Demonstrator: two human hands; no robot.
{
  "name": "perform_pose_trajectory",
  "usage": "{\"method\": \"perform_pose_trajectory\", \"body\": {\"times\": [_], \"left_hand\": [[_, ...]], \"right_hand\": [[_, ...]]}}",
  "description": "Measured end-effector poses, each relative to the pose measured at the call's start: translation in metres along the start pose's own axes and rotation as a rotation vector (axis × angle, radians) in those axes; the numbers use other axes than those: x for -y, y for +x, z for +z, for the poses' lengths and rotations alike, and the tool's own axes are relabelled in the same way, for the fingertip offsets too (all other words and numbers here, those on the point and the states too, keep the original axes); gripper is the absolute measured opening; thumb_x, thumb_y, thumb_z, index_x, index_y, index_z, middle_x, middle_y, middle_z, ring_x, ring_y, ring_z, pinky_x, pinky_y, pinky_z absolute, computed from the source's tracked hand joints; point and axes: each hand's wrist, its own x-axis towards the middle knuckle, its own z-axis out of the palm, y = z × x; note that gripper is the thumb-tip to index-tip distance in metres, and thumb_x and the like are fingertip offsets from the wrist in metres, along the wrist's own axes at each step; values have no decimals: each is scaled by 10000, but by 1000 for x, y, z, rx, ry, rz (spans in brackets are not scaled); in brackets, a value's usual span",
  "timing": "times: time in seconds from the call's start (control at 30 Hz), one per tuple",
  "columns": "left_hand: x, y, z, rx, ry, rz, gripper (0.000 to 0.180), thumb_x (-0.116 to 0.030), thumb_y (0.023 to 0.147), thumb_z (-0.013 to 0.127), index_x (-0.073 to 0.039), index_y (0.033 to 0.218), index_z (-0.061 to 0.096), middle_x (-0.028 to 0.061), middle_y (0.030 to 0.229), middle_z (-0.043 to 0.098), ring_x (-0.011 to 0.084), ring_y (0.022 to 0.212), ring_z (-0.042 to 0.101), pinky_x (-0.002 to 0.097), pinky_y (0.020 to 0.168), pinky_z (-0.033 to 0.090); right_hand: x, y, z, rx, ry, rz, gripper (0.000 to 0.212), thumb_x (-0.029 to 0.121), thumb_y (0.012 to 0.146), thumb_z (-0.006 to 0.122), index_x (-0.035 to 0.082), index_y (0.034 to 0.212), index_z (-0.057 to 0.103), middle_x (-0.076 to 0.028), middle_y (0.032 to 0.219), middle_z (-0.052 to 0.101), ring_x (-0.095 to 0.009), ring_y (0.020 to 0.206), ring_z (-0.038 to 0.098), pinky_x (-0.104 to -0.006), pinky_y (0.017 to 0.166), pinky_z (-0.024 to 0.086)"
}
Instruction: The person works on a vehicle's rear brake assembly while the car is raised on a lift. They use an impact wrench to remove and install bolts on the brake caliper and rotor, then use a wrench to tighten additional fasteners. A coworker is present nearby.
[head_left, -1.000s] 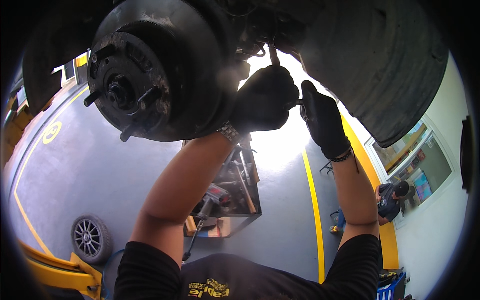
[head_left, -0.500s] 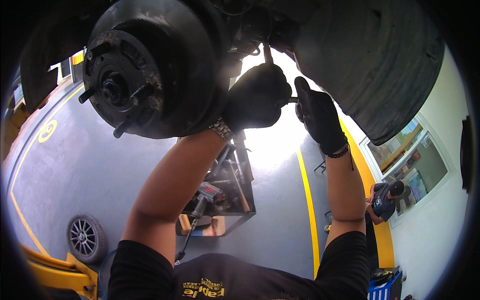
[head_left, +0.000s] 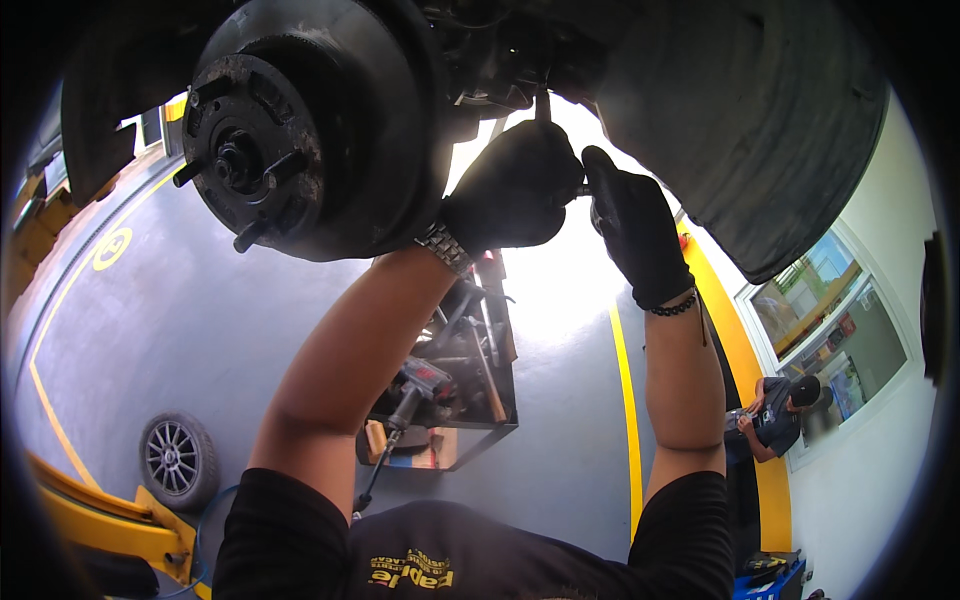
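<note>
Above me hangs a car's wheel hub with studs (head_left: 240, 160), with a dark brake disc (head_left: 385, 150) behind it. My left hand (head_left: 520, 185), black-gloved, is closed beside the disc around a slim dark rod (head_left: 543, 104) that rises toward the suspension parts (head_left: 500, 60). A short piece of metal (head_left: 583, 190) bridges the small gap between my hands. Gloved too, my right hand (head_left: 635, 225) has its fingers bent around the other end of that piece, thumb side up. The glove hides most of what it grips, so the tool's kind does not show.
A dark wheel-arch liner (head_left: 750, 130) curves down on the right. Below my arms stands a tool cart (head_left: 495, 435) with an impact wrench (head_left: 412, 400). A wheel (head_left: 178, 460) lies left, near a yellow lift arm (head_left: 120, 525). Another person (head_left: 775, 415) stands at right by the wall.
My right hand has come slightly closer to my left, narrowing the gap between them. The view has shifted a little, so the hub sits higher and further right. Both hands keep their grip.
</note>
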Motion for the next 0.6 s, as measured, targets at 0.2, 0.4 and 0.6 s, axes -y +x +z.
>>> {"method": "perform_pose_trajectory", "body": {"times": [0.2,0.4,0.6], "left_hand": [[1,-2,1,-2,-35,-30,42,-33,675,668,-73,679,656,80,777,625,275,841,600,392,787,516],[0,1,-2,29,21,-2,49,-42,680,651,-86,691,666,79,800,623,270,845,599,386,810,522],[-7,4,-6,86,60,-87,66,-37,665,635,-84,692,672,98,803,620,283,889,609,396,857,515]], "right_hand": [[-7,17,10,-327,-65,-360,85,30,844,653,59,918,624,-93,796,606,-288,707,608,-385,625,496],[-9,11,6,-369,191,-196,86,23,829,663,57,908,670,-93,834,636,-280,754,647,-377,665,529],[5,3,6,-281,73,-52,153,24,866,668,14,1017,693,-127,837,668,-293,739,671,-379,645,535]]}}
